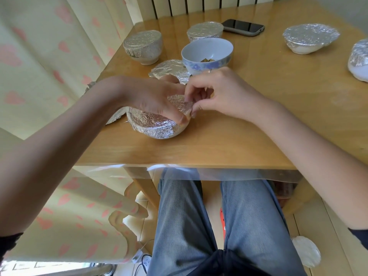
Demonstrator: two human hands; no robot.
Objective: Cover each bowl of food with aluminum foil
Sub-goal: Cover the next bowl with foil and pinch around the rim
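Observation:
A bowl (159,126) wrapped in crumpled aluminum foil stands near the table's front left. My left hand (155,98) lies across its top, fingers curled over the right rim and pressing the foil down. My right hand (217,92) pinches the foil's edge at the bowl's right side. Behind them stands an uncovered white-and-blue bowl (207,54) with a bit of food inside. A loose foil sheet (169,70) lies just left of that bowl.
Foil-covered bowls stand at the back left (142,46), back middle (205,30), back right (310,37) and the right edge (359,58). A black phone (244,27) lies at the back. More foil (117,116) pokes out at the table's left edge. A chair (75,216) stands at left.

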